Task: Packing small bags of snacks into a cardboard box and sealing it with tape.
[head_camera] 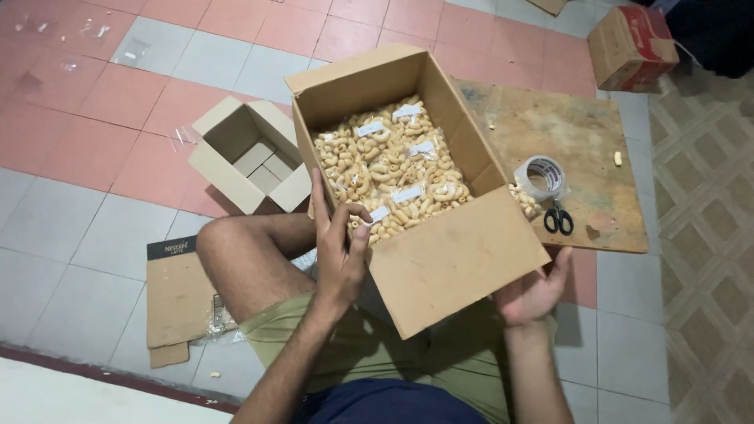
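An open cardboard box rests on my lap, filled with several clear bags of pale curled snacks, each with a small white label. My left hand grips the box's near left rim, fingers curled over the edge beside the bags. My right hand sits under the box's near right corner, palm up, supporting the front flap from below.
A smaller empty cardboard box stands open on the tiled floor to the left. A wooden board at right carries a tape roll and black scissors. Flattened cardboard lies by my left knee. Another carton sits far right.
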